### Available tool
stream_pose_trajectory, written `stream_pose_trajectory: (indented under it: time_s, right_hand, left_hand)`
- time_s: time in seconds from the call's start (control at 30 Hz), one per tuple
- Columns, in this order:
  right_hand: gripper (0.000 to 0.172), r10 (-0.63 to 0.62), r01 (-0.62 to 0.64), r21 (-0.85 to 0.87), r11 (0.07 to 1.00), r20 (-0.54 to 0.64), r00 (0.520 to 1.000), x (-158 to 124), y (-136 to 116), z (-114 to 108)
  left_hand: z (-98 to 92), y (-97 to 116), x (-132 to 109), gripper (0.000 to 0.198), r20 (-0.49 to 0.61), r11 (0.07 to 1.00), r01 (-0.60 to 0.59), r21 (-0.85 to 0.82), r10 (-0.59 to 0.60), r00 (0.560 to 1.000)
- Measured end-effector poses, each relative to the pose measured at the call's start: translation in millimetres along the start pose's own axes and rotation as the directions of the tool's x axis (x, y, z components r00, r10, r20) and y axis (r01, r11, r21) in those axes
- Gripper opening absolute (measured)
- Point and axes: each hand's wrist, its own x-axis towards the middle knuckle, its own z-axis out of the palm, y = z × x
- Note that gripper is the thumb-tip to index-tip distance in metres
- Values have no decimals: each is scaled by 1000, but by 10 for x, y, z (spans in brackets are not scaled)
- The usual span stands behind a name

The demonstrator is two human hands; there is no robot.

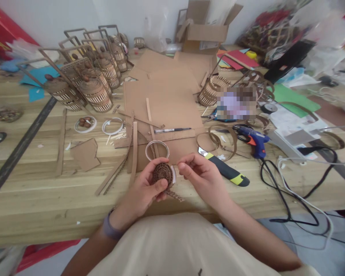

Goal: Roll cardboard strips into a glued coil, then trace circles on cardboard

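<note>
A brown coil of rolled corrugated cardboard strip [163, 173] is gripped between the thumb and fingers of my left hand [148, 180]. Its spiral face points up, and a loose strip end [175, 196] sticks out below. On its right edge a small white piece [173, 174] shows. My right hand [199, 174] is held just right of the coil, apart from it, thumb and forefinger pinched together; anything between them is too small to make out. Beyond the coil lies a white ring [157, 150]. A black-and-yellow utility knife [225, 168] rests behind my right hand.
Cardboard sheets [166, 99] cover the table's middle, with a pen [172, 130] on top. Several handled cardboard lanterns [93, 92] stand at left. A blue glue gun [254, 140] and tangled cables [287, 203] occupy the right. Cardboard strips [134, 153] lie left of centre.
</note>
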Motion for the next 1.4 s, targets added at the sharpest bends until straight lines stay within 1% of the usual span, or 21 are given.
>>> stream_pose_trajectory:
  time_s: [0.07,0.13,0.23,0.33,0.47,0.73,0.9,1.0,1.13,1.17,1.2,1.27,1.33,1.4]
  right_hand:
    - [19,-77,77,-43,996,-8,997,3,40,58]
    - [15,-175,170,-134,976,-30,984,-31,72,106]
    - [9,-318,293,-305,906,-36,947,-102,109,141]
    - [8,-401,368,-354,860,-21,916,-143,151,144]
    - [6,-464,430,-348,833,-14,886,-149,206,136]
    - [8,-487,468,-357,808,41,872,-137,262,138]
    - [11,-541,517,-349,781,35,840,-144,297,142]
    - [11,-520,501,-337,797,39,853,-146,316,140]
    - [22,-447,452,-274,849,83,891,-120,303,103]
    - [23,-422,433,-246,867,98,901,-108,287,84]
    - [21,-394,406,-221,887,99,914,-97,264,61]
    - [14,-337,342,-195,919,59,940,-77,197,12]
    - [10,-277,275,-214,937,24,961,-67,105,-31]
    - [10,-220,228,-244,943,59,974,-64,0,-60]
  left_hand:
    - [11,9,-3,54,3,1000,13,-20,-13,1000]
    - [23,22,-7,55,0,999,33,-35,-33,999]
    - [41,38,-11,55,3,995,71,-68,-71,997]
    - [58,45,-10,56,-2,990,100,-100,-100,995]
    - [67,41,-14,55,-5,985,124,-119,-126,992]
    - [34,2,-16,57,-16,983,113,-148,-116,993]
    - [29,-6,-6,55,-10,981,108,-163,-111,994]
    - [18,-13,-7,55,-11,981,114,-156,-117,993]
    - [11,5,-3,56,-49,986,84,-145,-92,995]
    - [13,15,-2,57,-59,988,71,-139,-80,995]
    - [17,25,-1,58,-68,989,61,-131,-70,995]
    - [26,41,-3,59,-78,993,50,-109,-59,995]
    - [32,45,-7,57,-78,997,37,-74,-43,996]
    - [29,40,-14,54,-83,1000,9,-19,-10,996]
